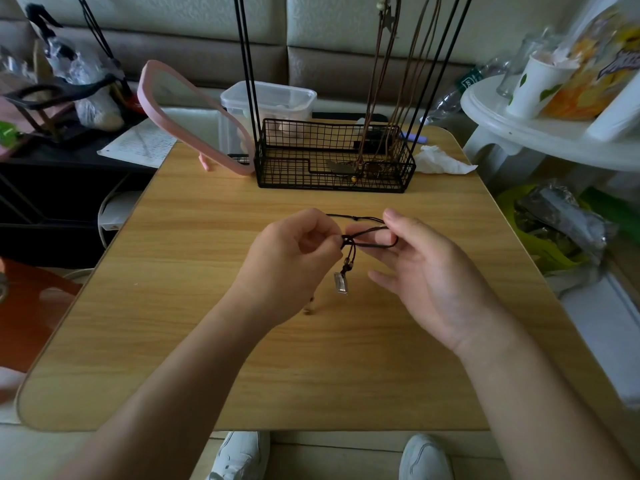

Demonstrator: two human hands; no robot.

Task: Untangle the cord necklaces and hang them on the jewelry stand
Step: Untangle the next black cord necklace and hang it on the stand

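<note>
A dark cord necklace (367,237) is stretched between both hands above the wooden table (242,358). My left hand (291,261) pinches the cord at a knot. My right hand (426,271) has fingers hooked through the cord's loop. A small silver rectangular pendant (341,283) with beads hangs below the knot. Behind stands the black wire jewelry stand (332,157), its basket base on the table and its rods rising out of frame. Brown cord necklaces (381,98) hang from it, their pendants resting in the basket.
A pink-framed mirror (166,98) leans left of the stand, and a clear plastic box (270,98) sits behind it. A crumpled tissue (440,161) lies at the back right. A white side table (519,126) with a paper cup (536,84) stands to the right.
</note>
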